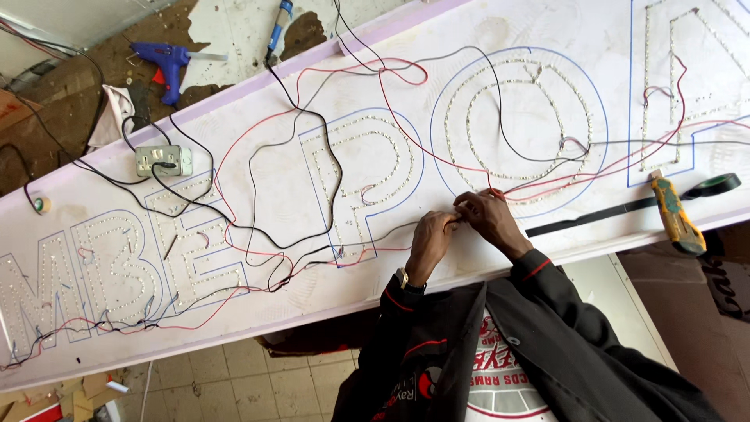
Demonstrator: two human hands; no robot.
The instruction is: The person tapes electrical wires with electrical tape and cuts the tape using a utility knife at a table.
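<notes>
Your two hands meet near the middle of the long white sign board (258,176), at its lower edge, just at 7 o'clock from the big ring of small lights (519,117). Your left hand (431,238) has its fingers pressed together on a thin wire (367,234) that runs away toward 9 o'clock. Your right hand (488,215) pinches the red wires (562,184) that come in from 3 o'clock. The fingertips of both hands touch each other at the joint (the exact ends of the wires are hidden under the fingers, so I cannot tell if they are already twisted).

On the board, black and red wires lie in loose loops over the letter shapes made of small lights. A grey socket box (162,159) sits at 9 o'clock from your hands, well apart. A yellow-handled tool (675,215) lies at 3 o'clock near the board's edge, with a roll of black tape (715,185) just beside it. A blue glue gun (166,62) rests on the worn table at 10 o'clock, beyond the board.
</notes>
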